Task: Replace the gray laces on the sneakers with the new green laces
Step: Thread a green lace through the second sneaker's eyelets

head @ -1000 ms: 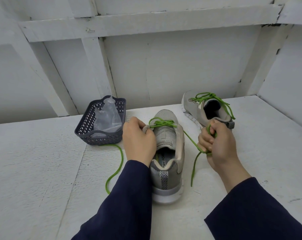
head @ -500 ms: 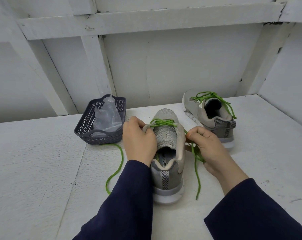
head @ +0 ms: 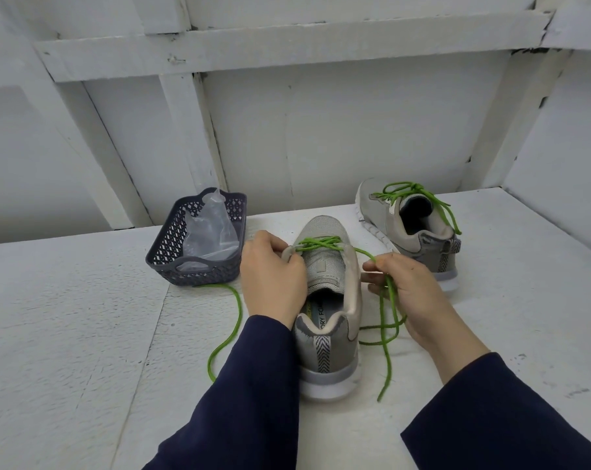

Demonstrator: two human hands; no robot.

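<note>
A gray sneaker (head: 328, 300) stands at the centre of the white table (head: 67, 334), heel toward the camera and toe pointing to twelve o'clock, with a green lace (head: 318, 243) crossing its upper eyelets. The left hand (head: 272, 283) rests against the shoe's nine o'clock side, its fingers curled together around the top of the eyelet edge where the lace passes through. At the shoe's three o'clock side, the right hand (head: 413, 293) has thumb and forefinger pinched shut on the lace's free end, which runs from the eyelets to the fingertips and then drops in loose loops under the palm, its tip lying on the table near the heel at five o'clock. The other free end trails from behind the left hand out toward eight o'clock, curving across the table. At one o'clock from the near shoe, well apart, a second gray sneaker (head: 413, 225) sits already laced in green, its lace ends hanging over the collar. At ten o'clock stands a dark plastic basket (head: 172, 245) holding a clear plastic bag (head: 212, 228). Both forearms wear dark navy sleeves (head: 253, 395).
</note>
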